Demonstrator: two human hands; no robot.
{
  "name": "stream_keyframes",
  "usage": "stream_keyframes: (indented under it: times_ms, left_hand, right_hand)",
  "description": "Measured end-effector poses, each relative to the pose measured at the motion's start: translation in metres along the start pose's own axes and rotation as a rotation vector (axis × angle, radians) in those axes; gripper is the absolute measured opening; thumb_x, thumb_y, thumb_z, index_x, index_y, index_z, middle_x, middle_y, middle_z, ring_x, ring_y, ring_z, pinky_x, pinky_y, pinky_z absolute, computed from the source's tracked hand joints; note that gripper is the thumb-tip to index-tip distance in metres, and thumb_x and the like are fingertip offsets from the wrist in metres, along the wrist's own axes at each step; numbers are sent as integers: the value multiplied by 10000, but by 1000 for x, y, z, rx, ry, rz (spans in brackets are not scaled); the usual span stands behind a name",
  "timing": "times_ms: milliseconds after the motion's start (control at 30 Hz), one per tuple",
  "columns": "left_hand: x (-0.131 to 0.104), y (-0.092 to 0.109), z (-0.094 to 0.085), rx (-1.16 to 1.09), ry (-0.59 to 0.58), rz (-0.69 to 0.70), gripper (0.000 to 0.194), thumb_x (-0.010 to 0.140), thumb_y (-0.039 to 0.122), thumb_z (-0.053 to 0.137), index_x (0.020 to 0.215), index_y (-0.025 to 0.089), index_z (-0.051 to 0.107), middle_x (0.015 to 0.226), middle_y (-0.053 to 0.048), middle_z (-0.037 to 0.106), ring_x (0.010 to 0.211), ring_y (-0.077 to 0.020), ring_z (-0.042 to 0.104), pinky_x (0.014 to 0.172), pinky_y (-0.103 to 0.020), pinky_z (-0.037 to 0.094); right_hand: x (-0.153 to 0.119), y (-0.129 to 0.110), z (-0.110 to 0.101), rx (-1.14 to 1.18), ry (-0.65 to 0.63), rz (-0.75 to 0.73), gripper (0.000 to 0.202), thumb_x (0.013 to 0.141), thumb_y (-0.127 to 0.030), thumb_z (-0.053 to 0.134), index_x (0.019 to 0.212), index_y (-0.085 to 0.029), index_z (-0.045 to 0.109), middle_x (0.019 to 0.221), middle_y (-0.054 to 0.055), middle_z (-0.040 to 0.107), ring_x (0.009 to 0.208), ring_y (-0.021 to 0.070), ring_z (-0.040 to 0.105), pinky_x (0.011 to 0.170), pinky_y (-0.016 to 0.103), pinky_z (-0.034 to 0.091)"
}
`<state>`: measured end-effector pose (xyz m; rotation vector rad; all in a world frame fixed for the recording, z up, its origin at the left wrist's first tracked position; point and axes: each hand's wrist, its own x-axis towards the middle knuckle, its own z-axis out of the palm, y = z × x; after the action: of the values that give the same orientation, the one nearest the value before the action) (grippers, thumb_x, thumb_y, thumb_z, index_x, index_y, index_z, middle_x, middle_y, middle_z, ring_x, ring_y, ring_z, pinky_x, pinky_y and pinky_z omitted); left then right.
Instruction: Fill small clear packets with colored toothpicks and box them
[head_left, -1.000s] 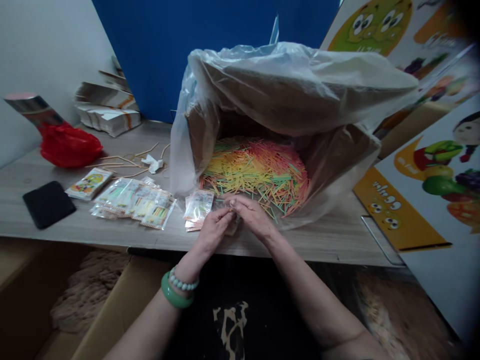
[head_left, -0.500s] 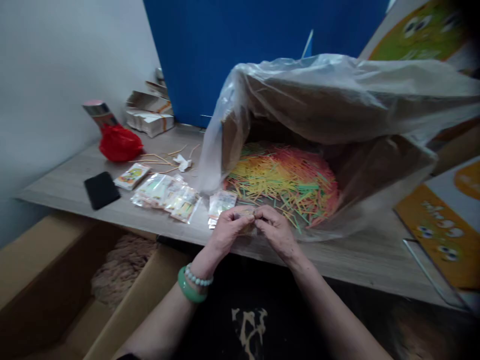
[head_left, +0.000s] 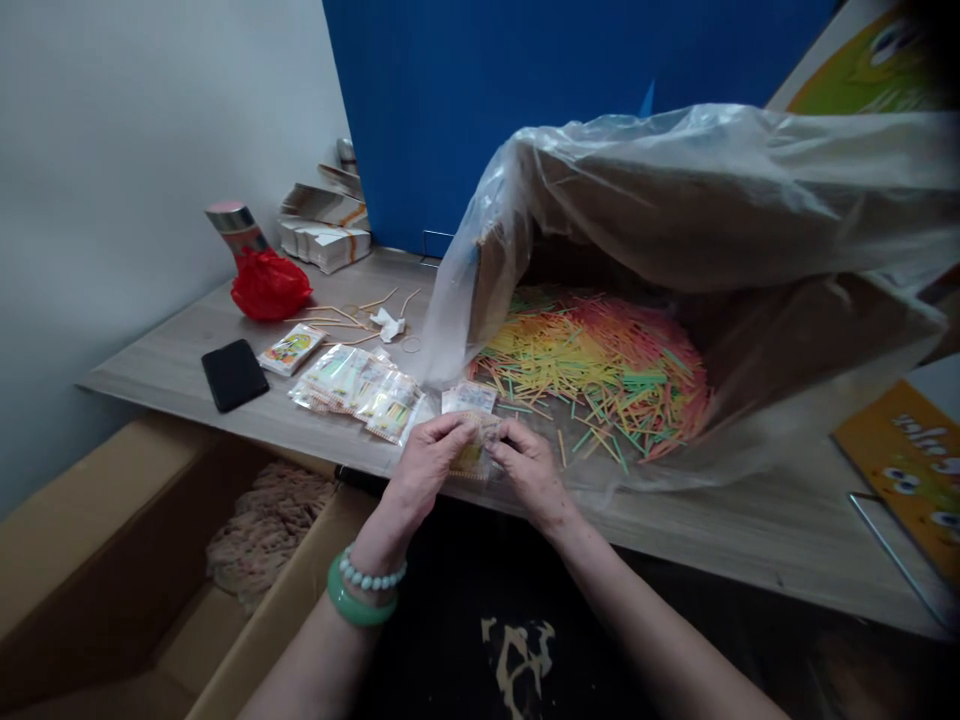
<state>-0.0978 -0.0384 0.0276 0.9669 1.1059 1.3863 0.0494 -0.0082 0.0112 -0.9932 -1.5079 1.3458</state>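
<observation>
Between my two hands, at the front edge of the table, is a small clear plastic packet with a serrated edge. My left hand pinches its left top side, and my right hand grips its right top corner. What lies inside the packet is hard to make out. Just behind it lies another flat packet, partly hidden by my fingers. To the left are several filled clear packets in an overlapping row. Beyond my right hand, thin coloured sticks in yellow, green and pink are heaped in a plastic-lined carton.
Clear plastic lining drapes over the carton's rim. A black flat case, a card pack, a red bag and stacked paper sit on the left of the table. Below stands an open cardboard box.
My view has turned slightly left, so the scene sits further right. My hands have moved a little apart and left, and more of the packet between them shows.
</observation>
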Motion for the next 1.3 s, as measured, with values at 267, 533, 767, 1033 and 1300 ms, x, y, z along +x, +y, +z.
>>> stream_keyframes:
  times_ms: [267, 533, 767, 1033, 1300]
  left_hand:
    - [-4, -1, 7, -117, 43, 24, 161, 668, 288, 807, 664, 153, 719, 795, -14, 637, 756, -127, 547, 738, -239, 433]
    - [-6, -5, 3, -50, -70, -50, 129, 673, 278, 818, 685, 160, 767, 1054, -76, 668, 1117, -225, 555, 883, -267, 429]
    - [-6, -16, -4, -7, 50, -21, 245, 725, 390, 775, 799, 157, 761, 832, -34, 668, 784, -157, 568, 749, -268, 431]
    - [34, -6, -51, 1231, 407, 279, 301, 988, 340, 448, 1025, 181, 700, 904, -90, 661, 818, -213, 592, 705, -294, 384]
    - [61, -19, -64, 1773, 480, 120, 440, 1003, 343, 394, 1378, 135, 493, 1053, -177, 598, 858, -276, 609, 662, -334, 399]
  right_hand:
    - [-1, 2, -5, 2, -56, 12, 181, 735, -355, 639, 661, -200, 582, 649, -30, 496, 656, 134, 430, 640, 257, 331]
    - [-13, 11, 1, 90, -9, 80, 207, 761, -359, 647, 665, -194, 568, 641, -44, 491, 662, 129, 431, 653, 254, 336]
    - [-14, 17, 9, 24, 1, 91, 195, 761, -366, 587, 668, -208, 523, 620, -39, 491, 618, 133, 443, 616, 255, 358]
    - [36, -1, 11, -938, 89, 299, 327, 917, -441, 479, 1108, -189, 559, 1001, 133, 688, 926, 284, 650, 788, 370, 452]
    - [64, 12, 24, -949, 118, 336, 532, 871, -263, 563, 1374, -172, 418, 1067, 154, 716, 928, 285, 693, 754, 346, 477]
